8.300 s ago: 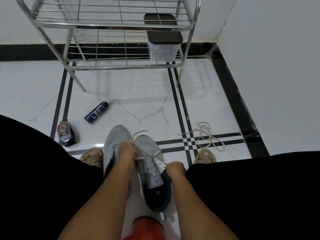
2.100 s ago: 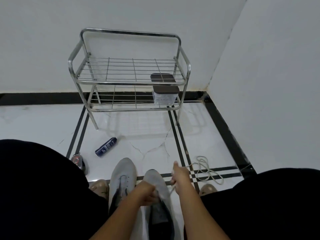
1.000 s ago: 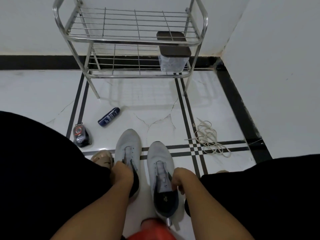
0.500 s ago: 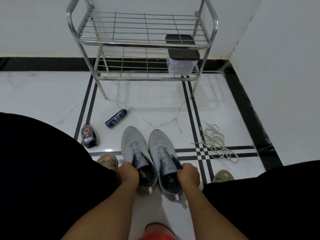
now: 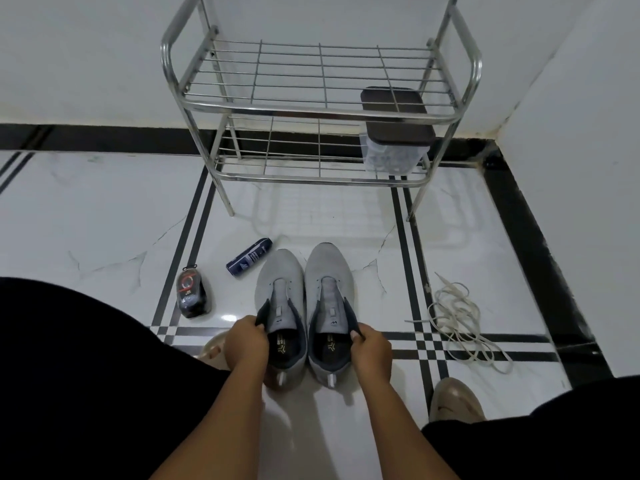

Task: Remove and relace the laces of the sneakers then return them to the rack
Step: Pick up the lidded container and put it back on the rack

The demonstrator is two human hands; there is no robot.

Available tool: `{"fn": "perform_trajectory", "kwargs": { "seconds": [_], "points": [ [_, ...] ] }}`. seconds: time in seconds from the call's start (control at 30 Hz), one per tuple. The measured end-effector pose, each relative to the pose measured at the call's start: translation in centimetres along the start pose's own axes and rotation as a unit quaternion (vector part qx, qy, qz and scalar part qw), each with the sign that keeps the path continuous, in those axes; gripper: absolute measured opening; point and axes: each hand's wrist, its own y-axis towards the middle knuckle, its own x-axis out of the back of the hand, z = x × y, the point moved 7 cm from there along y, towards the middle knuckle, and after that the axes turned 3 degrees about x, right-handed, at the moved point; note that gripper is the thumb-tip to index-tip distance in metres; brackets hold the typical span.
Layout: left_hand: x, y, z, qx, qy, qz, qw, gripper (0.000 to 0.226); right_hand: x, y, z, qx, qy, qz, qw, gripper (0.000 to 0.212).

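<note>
Now between steps: both sneakers (image 5: 304,306) unlaced, side by side at frame centre. Left hand (image 5: 246,344) and right hand (image 5: 372,348) each pinching a collar. Laces (image 5: 457,317) heaped lower right. Next, probably relacing; rack (image 5: 311,109) last.

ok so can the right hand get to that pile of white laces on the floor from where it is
Probably yes. The right hand pinches the collar of the right grey sneaker, so it must let go first. The loose white laces lie on bare floor tile just to its right, with nothing between them.
</note>
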Motion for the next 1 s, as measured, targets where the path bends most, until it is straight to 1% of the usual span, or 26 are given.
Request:
{"fn": "perform_trajectory", "kwargs": {
  "seconds": [0.1, 0.17, 0.2, 0.23, 0.27, 0.3, 0.33, 0.37, 0.4, 0.47, 0.53, 0.6, 0.67, 0.8, 0.87, 1.0],
  "points": [
    [-0.8, -0.3, 0.2, 0.018, -0.024, -0.001, 1.000, 0.023, -0.9, 0.1, 0.3, -0.002, 0.035, 0.014, 0.999, 0.028],
    [-1.0, -1.0, -1.0, -0.010, -0.062, -0.034, 0.997, 0.024, -0.6, 0.0, 1.2, -0.006, 0.090, 0.005, 0.996, 0.030],
    [-0.9, -1.6, -2.2, -0.052, -0.075, -0.062, 0.994, 0.025, 0.1, 0.1, 2.0, -0.008, 0.110, -0.013, 0.994, 0.031],
    [-0.8, -2.3, -3.6, -0.112, -0.076, -0.091, 0.987, 0.026, 1.2, 0.2, 3.0, -0.006, 0.122, -0.045, 0.991, 0.031],
    [-1.1, -2.8, -5.1, -0.181, -0.063, -0.110, 0.975, 0.030, 2.6, 0.6, 4.3, 0.008, 0.131, -0.087, 0.988, 0.029],
    [-1.8, -3.2, -6.5, -0.246, -0.035, -0.114, 0.962, 0.033, 4.2, 1.1, 6.0, 0.033, 0.141, -0.129, 0.981, 0.027],
    [-2.7, -3.5, -7.8, -0.295, 0.008, -0.097, 0.951, 0.036, 5.9, 1.8, 8.1, 0.067, 0.149, -0.164, 0.973, 0.027],
    [-3.9, -3.6, -8.6, -0.325, 0.059, -0.068, 0.941, 0.039, 7.7, 2.7, 10.5, 0.106, 0.149, -0.194, 0.964, 0.027],
    [-5.1, -3.7, -9.1, -0.337, 0.111, -0.038, 0.934, 0.043, 9.5, 3.8, 13.0, 0.144, 0.134, -0.218, 0.956, 0.028],
    [-6.7, -3.8, -9.1, -0.332, 0.176, 0.001, 0.927, 0.051, 12.9, 5.9, 18.4, 0.222, 0.056, -0.264, 0.937, 0.029],
    [-7.5, -3.7, -8.8, -0.314, 0.198, 0.021, 0.928, 0.054, 15.3, 7.7, 23.4, 0.295, -0.084, -0.302, 0.903, 0.033],
    [-7.8, -3.6, -8.4, -0.294, 0.196, 0.033, 0.935, 0.053, 16.4, 9.4, 26.8, 0.342, -0.210, -0.310, 0.862, 0.040],
    [-7.9, -3.7, -8.0, -0.282, 0.185, 0.038, 0.941, 0.053, 16.9, 11.0, 28.3, 0.354, -0.293, -0.297, 0.837, 0.036],
    [-8.0, -3.8, -7.6, -0.276, 0.157, 0.045, 0.947, 0.054, 16.5, 14.0, 28.2, 0.325, -0.390, -0.256, 0.823, 0.021],
    [-7.9, -3.6, -7.5, -0.276, 0.145, 0.046, 0.949, 0.054, 16.3, 14.2, 28.2, 0.340, -0.406, -0.249, 0.811, 0.016],
    [-7.6, -3.5, -7.6, -0.277, 0.112, 0.054, 0.953, 0.051, 16.5, 12.7, 28.3, 0.400, -0.448, -0.257, 0.757, 0.012]
  ]
}}
